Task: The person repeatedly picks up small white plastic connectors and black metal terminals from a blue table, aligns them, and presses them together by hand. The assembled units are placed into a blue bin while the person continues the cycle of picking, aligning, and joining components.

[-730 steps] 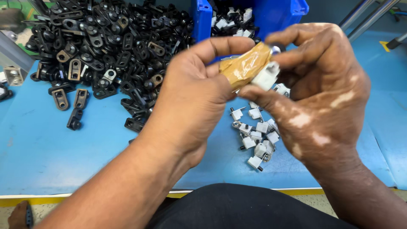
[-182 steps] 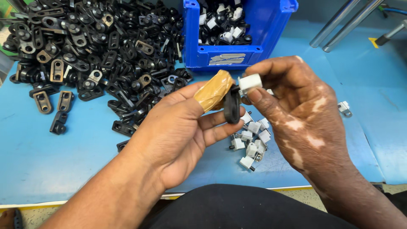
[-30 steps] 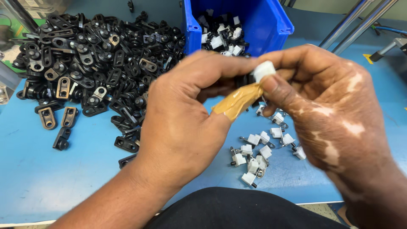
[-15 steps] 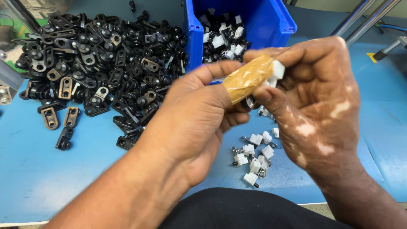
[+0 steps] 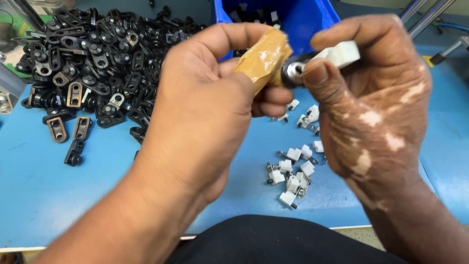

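Observation:
My left hand (image 5: 205,102) is raised over the blue table, its thumb wrapped in tan tape (image 5: 264,56), and it grips a small black part with a shiny metal end (image 5: 293,72). My right hand (image 5: 376,102) pinches a small white plastic piece (image 5: 339,53) against that black part. Both hands meet in front of the blue bin (image 5: 303,22). Most of the black part is hidden by my fingers.
A big heap of black metal brackets (image 5: 93,63) covers the table's left rear. Several small white clips with pins (image 5: 293,171) lie below my hands. The blue bin holds more white pieces. Metal rods (image 5: 425,14) lean at the right rear.
Both hands have come closer to the camera and higher. The white piece now sits pressed at the black part's metal end.

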